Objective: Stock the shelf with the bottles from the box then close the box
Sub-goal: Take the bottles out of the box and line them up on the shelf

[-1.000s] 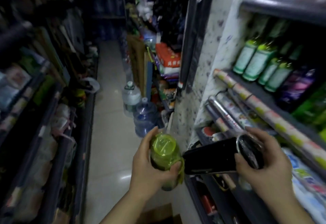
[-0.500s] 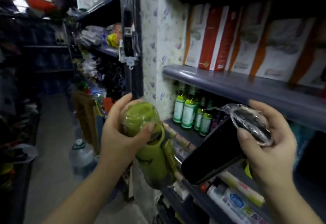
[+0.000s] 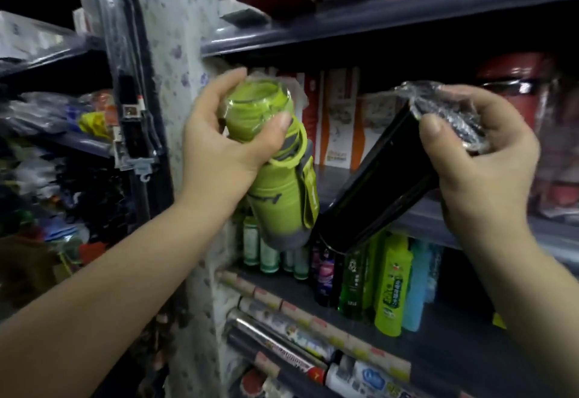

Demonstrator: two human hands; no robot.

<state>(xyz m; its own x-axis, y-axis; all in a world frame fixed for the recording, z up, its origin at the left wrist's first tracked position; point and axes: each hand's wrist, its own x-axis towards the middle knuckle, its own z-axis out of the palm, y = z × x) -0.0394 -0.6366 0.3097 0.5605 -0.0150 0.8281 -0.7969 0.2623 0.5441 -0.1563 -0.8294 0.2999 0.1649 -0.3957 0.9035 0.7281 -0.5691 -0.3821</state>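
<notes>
My left hand (image 3: 216, 143) grips the cap end of a lime-green bottle (image 3: 279, 190) wrapped in clear film, its base tilted down to the right. My right hand (image 3: 479, 159) holds the film-wrapped top of a black bottle (image 3: 379, 190), which slants down-left until its base nearly meets the green one. Both bottles hang in front of the dark blue middle shelf (image 3: 419, 219), at about its front edge. The box is out of view.
Red-and-white cartons (image 3: 338, 121) stand at the back of the middle shelf, with a red item (image 3: 513, 84) to the right. Small green and coloured bottles (image 3: 391, 284) fill the shelf below, rolls (image 3: 282, 303) under them. An upper shelf (image 3: 376, 18) overhangs. Hanging goods crowd the left.
Both hands have risen with their bottles from the low shelves up to the middle shelf, and my view has tilted upward and closer to the shelving.
</notes>
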